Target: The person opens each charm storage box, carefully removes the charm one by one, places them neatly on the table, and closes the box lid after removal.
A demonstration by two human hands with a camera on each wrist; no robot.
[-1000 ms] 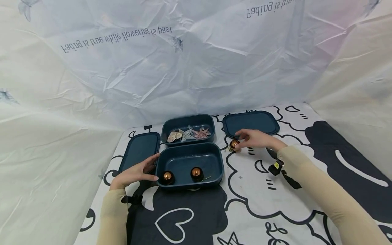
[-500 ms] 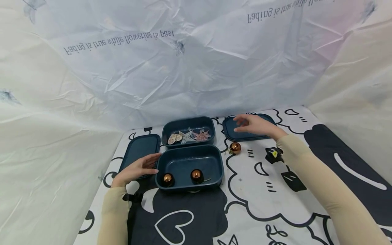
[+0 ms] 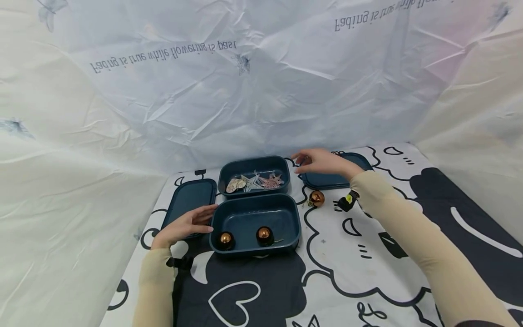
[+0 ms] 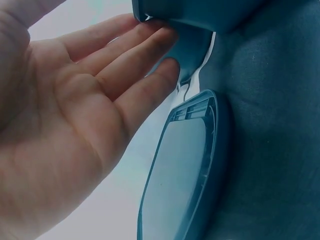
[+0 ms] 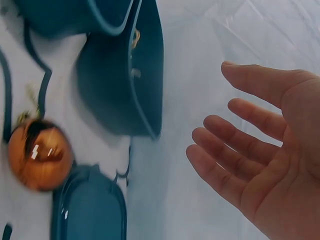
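My left hand (image 3: 185,225) is at the left end of the near blue box (image 3: 257,211), its fingertips right at the box wall with relaxed fingers. Two shiny copper baubles (image 3: 265,235) lie inside that box. Behind it stands a second blue box (image 3: 253,164) with shells (image 3: 235,184) and starfish (image 3: 271,181) in it. My right hand (image 3: 324,162) hovers, holding nothing, over the left part of the right lid (image 3: 359,160). Its fingers are loosely bent in the right wrist view, apart from the bauble on the cloth (image 5: 41,155).
Another blue lid (image 3: 189,197) lies left of the boxes, also showing beneath my left hand in the left wrist view. A patterned black-and-white cloth (image 3: 355,268) covers the table. White sheeting (image 3: 261,109) hangs behind and at both sides.
My right hand has let go of the bauble on the cloth, risen away from it, then moved left toward the far box. The left hand stays by the near box.
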